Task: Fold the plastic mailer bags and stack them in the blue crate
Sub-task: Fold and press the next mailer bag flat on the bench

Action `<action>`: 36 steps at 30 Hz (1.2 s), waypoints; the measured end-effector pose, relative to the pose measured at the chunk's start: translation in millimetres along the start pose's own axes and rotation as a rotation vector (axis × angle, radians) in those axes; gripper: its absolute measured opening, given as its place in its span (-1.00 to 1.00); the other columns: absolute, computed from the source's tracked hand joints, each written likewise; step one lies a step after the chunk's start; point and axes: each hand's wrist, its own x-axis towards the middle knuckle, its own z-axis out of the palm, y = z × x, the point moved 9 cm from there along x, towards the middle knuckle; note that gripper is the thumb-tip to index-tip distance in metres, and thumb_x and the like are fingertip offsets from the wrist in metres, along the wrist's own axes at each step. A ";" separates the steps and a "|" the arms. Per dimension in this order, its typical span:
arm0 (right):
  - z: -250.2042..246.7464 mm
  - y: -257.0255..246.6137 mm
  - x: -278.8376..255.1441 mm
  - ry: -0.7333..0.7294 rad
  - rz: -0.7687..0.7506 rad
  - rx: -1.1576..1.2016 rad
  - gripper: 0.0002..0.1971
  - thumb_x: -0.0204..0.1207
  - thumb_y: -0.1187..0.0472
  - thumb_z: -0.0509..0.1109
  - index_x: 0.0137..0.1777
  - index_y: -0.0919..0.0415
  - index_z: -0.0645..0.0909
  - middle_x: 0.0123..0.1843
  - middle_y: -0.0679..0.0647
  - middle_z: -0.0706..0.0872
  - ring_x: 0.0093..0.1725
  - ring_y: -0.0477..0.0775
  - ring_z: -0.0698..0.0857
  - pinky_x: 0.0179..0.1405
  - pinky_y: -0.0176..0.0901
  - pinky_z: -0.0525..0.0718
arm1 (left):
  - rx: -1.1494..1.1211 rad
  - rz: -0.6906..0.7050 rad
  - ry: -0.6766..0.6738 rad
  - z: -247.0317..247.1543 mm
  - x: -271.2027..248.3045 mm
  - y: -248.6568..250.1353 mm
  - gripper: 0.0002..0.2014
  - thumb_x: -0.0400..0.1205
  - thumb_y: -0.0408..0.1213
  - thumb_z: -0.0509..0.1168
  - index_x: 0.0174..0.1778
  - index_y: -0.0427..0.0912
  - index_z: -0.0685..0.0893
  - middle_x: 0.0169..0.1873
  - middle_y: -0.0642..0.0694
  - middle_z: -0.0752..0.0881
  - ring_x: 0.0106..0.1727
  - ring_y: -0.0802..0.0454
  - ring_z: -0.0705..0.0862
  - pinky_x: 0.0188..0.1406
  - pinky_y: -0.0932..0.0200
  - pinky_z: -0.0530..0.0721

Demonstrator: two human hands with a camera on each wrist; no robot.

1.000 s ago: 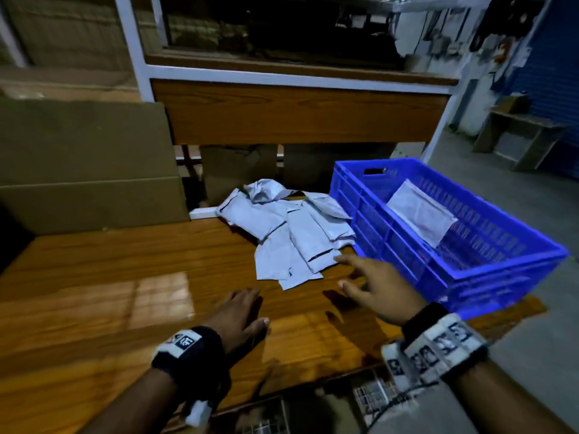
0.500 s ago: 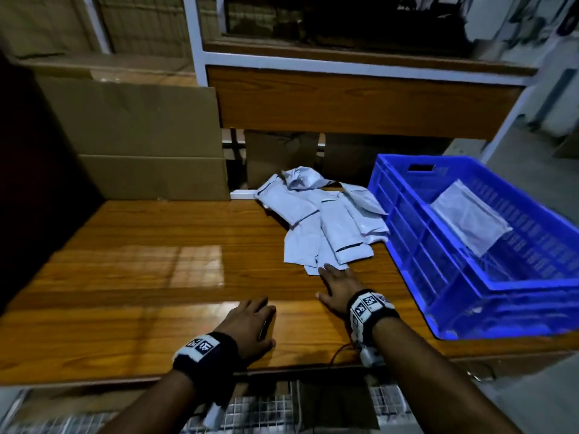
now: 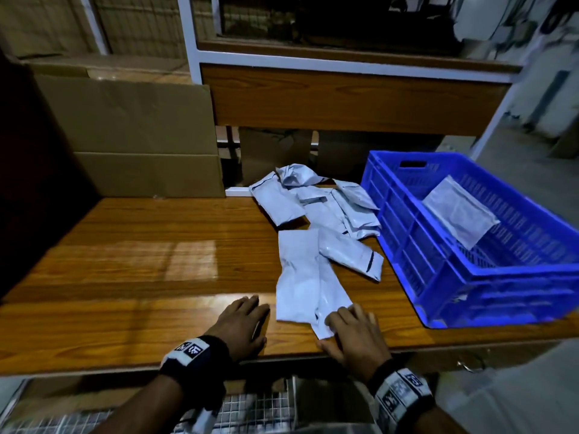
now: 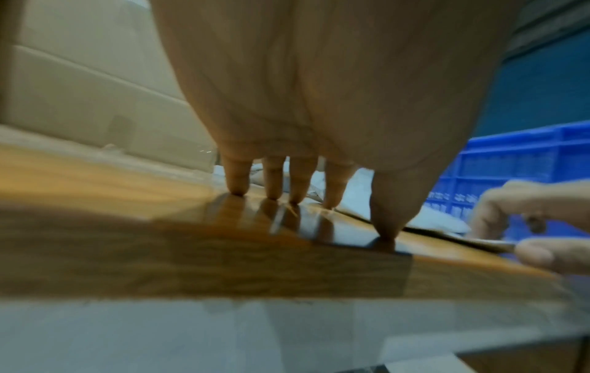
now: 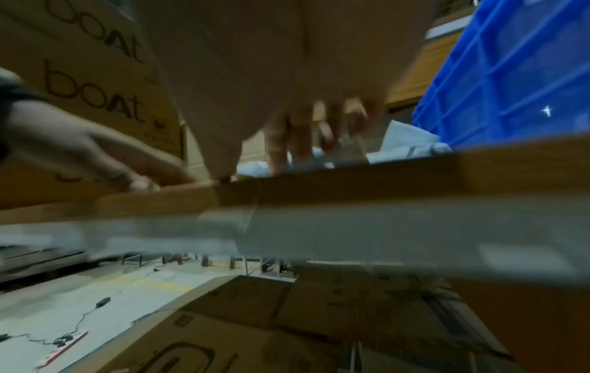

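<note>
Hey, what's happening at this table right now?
A person is sorting plastic mailer bags on a wooden table. Their right hand rests on the near end of one mailer lying apart from the pile, close to the table's front edge. The left hand lies flat on the bare wood beside it, holding nothing. One flattened mailer already lies in the blue crate at the right.

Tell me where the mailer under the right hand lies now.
In the head view, the mailer lies flat on the wooden table, near its front edge, left of the blue crate; the right hand presses its near corner.
</note>
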 end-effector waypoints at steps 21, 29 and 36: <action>-52.7 21.2 -21.4 0.289 0.048 0.492 -0.93 0.62 0.12 0.26 0.07 0.02 0.51 -0.13 -0.11 0.65 -0.15 -0.03 0.63 -0.27 -0.15 0.50 | 0.109 -0.001 -0.030 -41.9 22.3 10.3 -0.14 0.61 0.29 0.13 0.70 0.05 -0.14 0.70 0.02 -0.11 0.69 -0.04 -0.10 0.57 -0.16 0.12; -57.4 70.0 -21.9 0.310 0.296 1.494 -0.65 0.74 0.20 0.17 0.48 0.28 0.41 0.39 0.13 0.66 0.36 0.07 0.65 0.33 -0.05 0.62 | -0.218 0.104 0.147 -49.8 -11.8 30.9 -0.03 0.54 0.17 0.33 0.70 -0.05 -0.12 0.68 -0.08 0.08 0.65 -0.07 0.09 0.57 0.02 0.20; 4.6 137.5 -82.2 0.434 0.878 1.582 -0.75 0.74 0.36 0.12 0.37 0.24 0.41 -0.07 0.18 0.66 -0.60 -0.11 0.60 -0.75 -0.36 0.41 | -0.248 0.101 0.117 -22.3 -22.5 31.0 -0.14 0.58 0.13 0.32 0.67 0.17 -0.08 0.62 -0.08 0.26 0.53 -0.11 0.37 0.44 0.04 0.39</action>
